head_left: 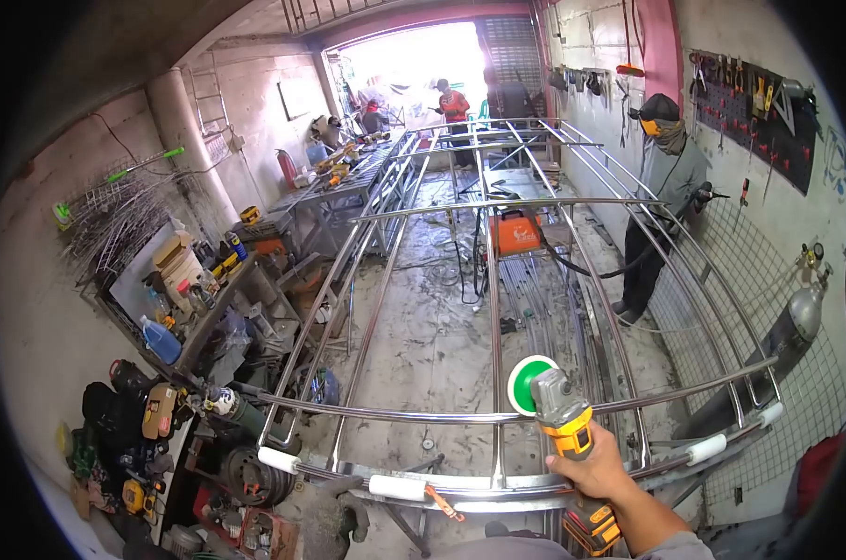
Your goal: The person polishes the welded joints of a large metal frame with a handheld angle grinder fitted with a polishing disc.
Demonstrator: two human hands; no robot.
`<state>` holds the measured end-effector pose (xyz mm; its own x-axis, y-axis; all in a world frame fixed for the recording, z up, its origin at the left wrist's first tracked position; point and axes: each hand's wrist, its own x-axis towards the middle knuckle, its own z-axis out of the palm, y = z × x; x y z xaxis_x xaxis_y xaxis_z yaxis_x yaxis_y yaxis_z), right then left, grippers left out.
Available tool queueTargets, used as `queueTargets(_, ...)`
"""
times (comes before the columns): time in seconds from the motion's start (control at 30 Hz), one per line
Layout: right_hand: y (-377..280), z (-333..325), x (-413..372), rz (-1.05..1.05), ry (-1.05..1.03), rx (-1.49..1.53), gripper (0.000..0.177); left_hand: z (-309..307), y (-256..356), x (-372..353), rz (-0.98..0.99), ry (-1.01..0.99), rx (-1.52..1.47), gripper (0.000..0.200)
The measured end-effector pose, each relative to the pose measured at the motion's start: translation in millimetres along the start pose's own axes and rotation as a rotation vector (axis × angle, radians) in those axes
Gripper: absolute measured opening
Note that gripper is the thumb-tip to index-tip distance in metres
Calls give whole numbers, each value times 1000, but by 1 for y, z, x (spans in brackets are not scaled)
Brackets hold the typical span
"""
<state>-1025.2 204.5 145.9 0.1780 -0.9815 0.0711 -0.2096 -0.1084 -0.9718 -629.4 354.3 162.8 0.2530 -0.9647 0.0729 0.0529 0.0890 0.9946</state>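
My right hand (596, 469) is wrapped round the yellow and black body of a cordless angle grinder (565, 420). A round disc (528, 385), green in the middle with a pale rim, is fitted to its grey head. The disc is over or beside the shiny tubes of a large metal frame (423, 416); whether it touches one cannot be made out. A grey, blurred shape at the lower middle looks like my left hand (341, 521) in a glove, below the frame's near edge. Its fingers are not clear.
White wraps (400, 486) cover parts of the near rail. An orange machine (514, 233) stands under the frame. At right, a person (670, 177) holds a tool beside a gas cylinder (801, 313). A cluttered workbench (348, 187) is at left; other people (454, 105) are at the back.
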Motion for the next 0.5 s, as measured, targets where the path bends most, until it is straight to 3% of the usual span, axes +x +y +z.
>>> queueTargets(0.1,-15,1,-18,245,45,98,51,-7,11,23,-9,-76,-2,77)
queueTargets(0.13,-13,6,-26,232,91,153,45,-13,12,30,-109,-73,-49,75)
queueTargets(0.23,3,18,-49,158,198,94,44,-8,22,45,-37,-117,153,62)
queueTargets(0.3,-14,32,-64,188,183,232,49,-12,23,40,-224,-251,123,43)
queueTargets(0.37,-21,54,-73,207,248,191,53,-18,8,17,-200,-337,94,43)
queueTargets(0.43,-20,76,-77,215,249,239,53,-33,22,-3,-83,-492,418,43)
queueTargets(0.47,-21,90,-76,167,201,194,50,-51,-10,-20,92,-503,363,45)
queueTargets(0.5,-24,105,-76,183,173,163,51,-63,-37,-41,91,-484,310,49)
